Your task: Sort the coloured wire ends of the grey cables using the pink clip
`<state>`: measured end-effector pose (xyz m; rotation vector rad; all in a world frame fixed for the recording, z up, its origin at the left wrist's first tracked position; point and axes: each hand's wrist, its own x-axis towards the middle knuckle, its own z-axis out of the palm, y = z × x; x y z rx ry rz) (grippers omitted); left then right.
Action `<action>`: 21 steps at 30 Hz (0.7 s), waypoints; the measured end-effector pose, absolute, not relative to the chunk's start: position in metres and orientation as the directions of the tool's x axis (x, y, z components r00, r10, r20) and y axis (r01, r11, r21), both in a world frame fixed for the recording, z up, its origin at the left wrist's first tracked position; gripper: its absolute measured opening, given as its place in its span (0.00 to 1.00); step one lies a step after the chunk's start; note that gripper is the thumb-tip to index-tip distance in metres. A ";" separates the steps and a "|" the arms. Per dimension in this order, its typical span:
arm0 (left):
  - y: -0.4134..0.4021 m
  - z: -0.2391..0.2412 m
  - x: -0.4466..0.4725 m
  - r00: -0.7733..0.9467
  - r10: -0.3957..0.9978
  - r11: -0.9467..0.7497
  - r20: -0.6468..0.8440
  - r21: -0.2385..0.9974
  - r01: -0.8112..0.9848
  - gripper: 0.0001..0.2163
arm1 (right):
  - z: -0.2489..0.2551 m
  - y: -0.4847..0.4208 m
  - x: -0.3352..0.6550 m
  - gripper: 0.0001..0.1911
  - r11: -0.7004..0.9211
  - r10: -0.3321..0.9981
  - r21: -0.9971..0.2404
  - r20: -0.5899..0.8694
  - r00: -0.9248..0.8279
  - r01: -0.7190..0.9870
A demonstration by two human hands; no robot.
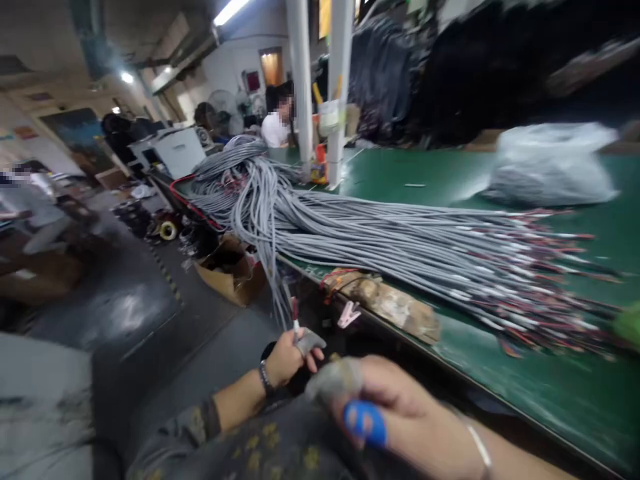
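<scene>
My left hand (287,357), with a grey cover on a finger and a dark band at the wrist, is closed in front of my lap. Out of its grip sticks a cable end (295,320) with a white sleeve and reddish wires. Grey cables (273,273) hang over the table edge just behind this hand. Nearer the camera, my right hand (400,413) is pinched shut, blurred, with a grey finger cover and blue tape on the thumb. Whatever lies between its fingertips is hidden. A large bundle of grey cables (350,230) with stripped red and dark ends spreads along the green table (400,173).
A pink clip (349,314) and a brown taped wrap (395,303) sit at the table edge. Beneath is an open cardboard box (233,270). A clear plastic bag (550,163) lies at the back right, past a white post (340,93). Another person (276,127) is beyond the table.
</scene>
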<state>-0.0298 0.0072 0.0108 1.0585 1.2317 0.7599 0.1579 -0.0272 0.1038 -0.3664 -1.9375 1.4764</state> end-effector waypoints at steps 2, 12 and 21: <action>0.004 0.005 -0.029 0.277 0.860 0.423 -0.429 0.902 0.084 0.17 | 0.089 -0.017 0.159 0.16 0.200 0.737 -0.977 0.198 -0.646 -0.072; -0.006 -0.030 -0.023 0.354 0.790 0.368 -0.500 0.849 0.378 0.07 | -0.004 -0.002 0.148 0.23 -0.146 0.915 -0.984 -0.172 -0.365 0.097; 0.002 -0.024 -0.026 0.376 0.900 0.139 -0.219 0.963 0.229 0.11 | -0.014 0.013 0.138 0.19 -0.274 0.913 -0.961 -0.251 -0.322 -0.026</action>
